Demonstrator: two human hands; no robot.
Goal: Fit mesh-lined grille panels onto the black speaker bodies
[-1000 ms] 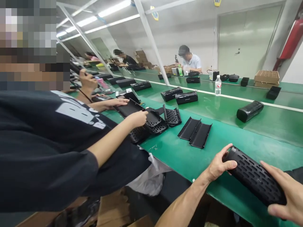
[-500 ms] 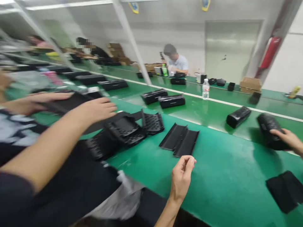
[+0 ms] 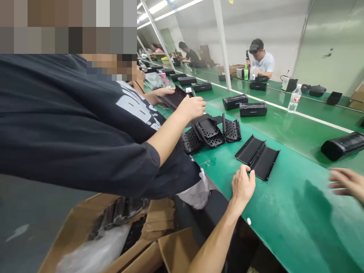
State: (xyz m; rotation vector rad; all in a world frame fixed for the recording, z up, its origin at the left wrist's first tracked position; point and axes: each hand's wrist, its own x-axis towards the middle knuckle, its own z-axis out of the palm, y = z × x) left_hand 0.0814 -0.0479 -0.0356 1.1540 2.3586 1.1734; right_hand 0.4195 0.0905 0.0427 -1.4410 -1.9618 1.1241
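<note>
Head view: left hand (image 3: 243, 184) curled at near edge of two black panels (image 3: 265, 163) lying side by side on green table (image 3: 280, 212); cannot tell whether gripping. Right hand (image 3: 347, 182), blurred, empty, fingers loosely extended above table. Beyond: black case (image 3: 344, 146), perforated covers (image 3: 212, 138), then water bottle (image 3: 295, 99).

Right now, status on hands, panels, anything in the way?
Left hand at black panels, near edge. Right hand open above green bench. Co-worker's arm left of panels.

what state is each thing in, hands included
Two black panels, lying side by side, hollow side up
Left hand, fingers curled at the panels' edge, grip unclear
Right hand, open, empty
Perforated covers, overlapping in a pile
Water bottle, upright, capped
Cardboard box, open
Door, shut
</note>
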